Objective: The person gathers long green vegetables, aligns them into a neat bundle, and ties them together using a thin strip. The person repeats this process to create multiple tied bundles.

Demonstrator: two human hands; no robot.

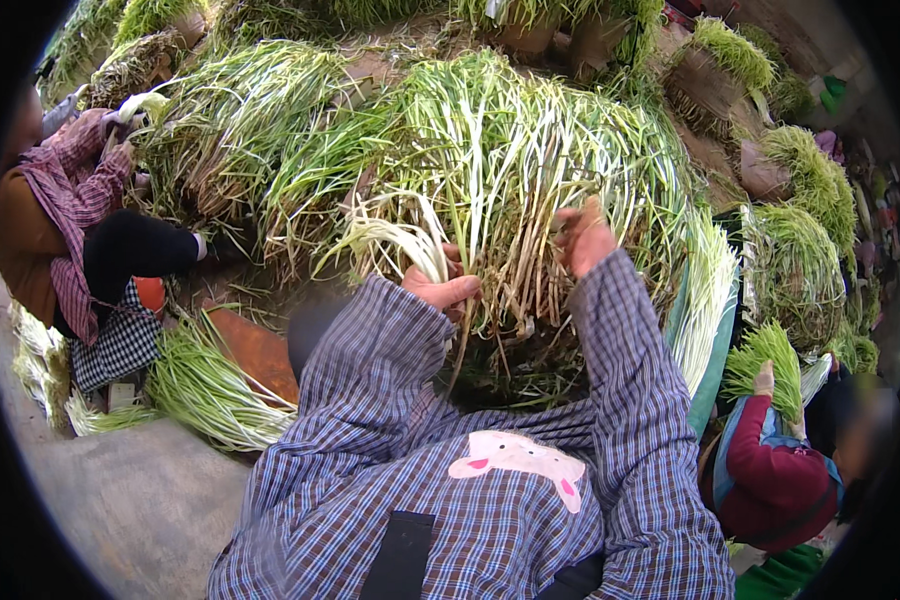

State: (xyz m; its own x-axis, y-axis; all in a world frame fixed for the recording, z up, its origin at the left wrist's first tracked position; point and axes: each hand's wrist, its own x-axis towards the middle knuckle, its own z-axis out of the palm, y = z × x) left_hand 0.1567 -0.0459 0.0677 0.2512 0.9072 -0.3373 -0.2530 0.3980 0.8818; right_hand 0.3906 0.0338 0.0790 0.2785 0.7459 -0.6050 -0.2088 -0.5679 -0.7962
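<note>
My left hand [439, 283] is closed around a small bunch of pale stalks [401, 232], whose tips curl over to the left. One longer green-and-white stalk [461, 229] rises by the thumb, its brownish root end hanging below the hand. To the right, my right hand [586, 238] has its fingers bent in front of the heap, slightly blurred; whether they pinch a stalk cannot be told. Before both hands leans a large heap of long leafy allium stalks [525, 142], green and white above, with brown, dry sheaths [532, 277] and roots low down.
Cleaned white stalks [709, 292] lie along a green edge at right. Green stalks [210, 390] rest at lower left by a rusty sheet [255, 349]. A co-worker [60, 217] sits left; another person [776, 465] at right holds a bundle [769, 367]. More bundles [791, 262] stand behind.
</note>
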